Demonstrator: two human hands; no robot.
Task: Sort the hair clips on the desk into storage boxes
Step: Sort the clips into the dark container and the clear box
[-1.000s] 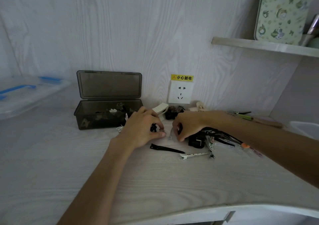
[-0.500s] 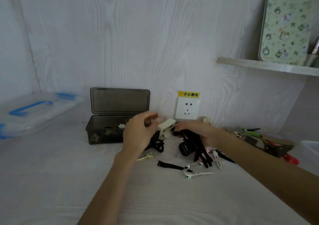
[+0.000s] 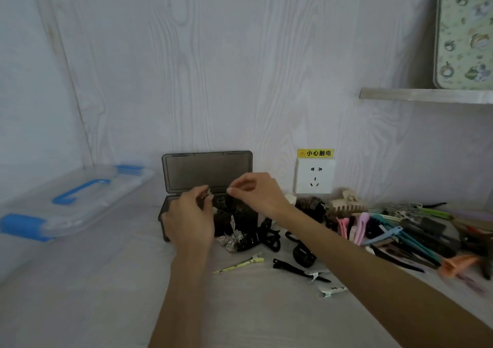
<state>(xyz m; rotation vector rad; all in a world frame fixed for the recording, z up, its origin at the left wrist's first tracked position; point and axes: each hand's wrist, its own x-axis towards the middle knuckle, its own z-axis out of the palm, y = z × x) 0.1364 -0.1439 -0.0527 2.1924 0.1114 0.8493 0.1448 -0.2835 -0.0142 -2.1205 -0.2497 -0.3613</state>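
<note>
Your left hand [image 3: 189, 219] fingers pinch a small clip [image 3: 209, 193] above the box [image 3: 170, 214]. Your right hand [image 3: 257, 195] fingers are pinched close together; what they hold is unclear.

Desk [image 3: 80, 294] (pale woodgrain) bears clips [image 3: 400, 235], boxes [image 3: 170, 230].

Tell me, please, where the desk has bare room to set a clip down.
Bare desk lies in front of the clear lidded container and the dark storage box, left of the left hand. From the box rightward, the clip pile crowds it.
</note>
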